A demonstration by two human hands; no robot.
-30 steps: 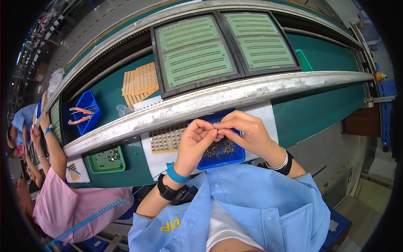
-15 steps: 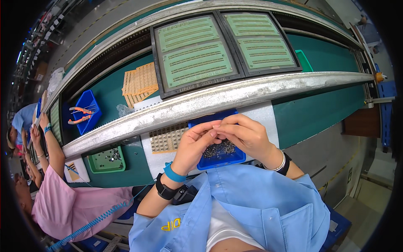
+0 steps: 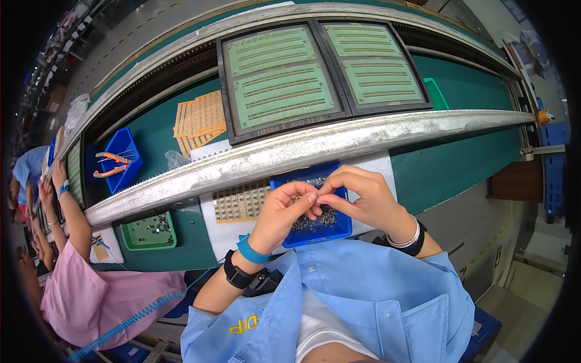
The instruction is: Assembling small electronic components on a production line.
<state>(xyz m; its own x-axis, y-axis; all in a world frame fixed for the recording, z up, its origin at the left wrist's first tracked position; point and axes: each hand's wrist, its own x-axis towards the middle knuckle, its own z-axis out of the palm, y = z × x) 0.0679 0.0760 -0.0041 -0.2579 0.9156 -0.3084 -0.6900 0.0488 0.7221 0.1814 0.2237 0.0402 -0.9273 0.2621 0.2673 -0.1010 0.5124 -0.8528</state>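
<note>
Both my hands meet above a blue tray (image 3: 330, 233) that holds many small metal parts (image 3: 316, 218). My left hand (image 3: 287, 206) is closed, thumb pressed to the curled fingers. In my right hand (image 3: 361, 195) the thumb and index finger pinch together beside the left fingertips. Whatever lies between the fingers is too small or too hidden to make out. Just left of my left hand lies a tan board (image 3: 236, 204) set with rows of small components, on a white foam sheet (image 3: 213, 227).
A silver rail (image 3: 387, 130) crosses beyond my hands. Past it, a black frame (image 3: 340, 91) carries green circuit boards (image 3: 281, 91). Tan boards (image 3: 196, 121), a blue bin (image 3: 128, 160) with orange-handled pliers (image 3: 110, 172), and a green tray (image 3: 148, 233) stand left. A co-worker in pink (image 3: 103, 290) works at the left.
My fingertips have shifted slightly, with the right thumb and index finger now drawn into a tighter pinch. The right hand has turned a little, showing more of the tray behind.
</note>
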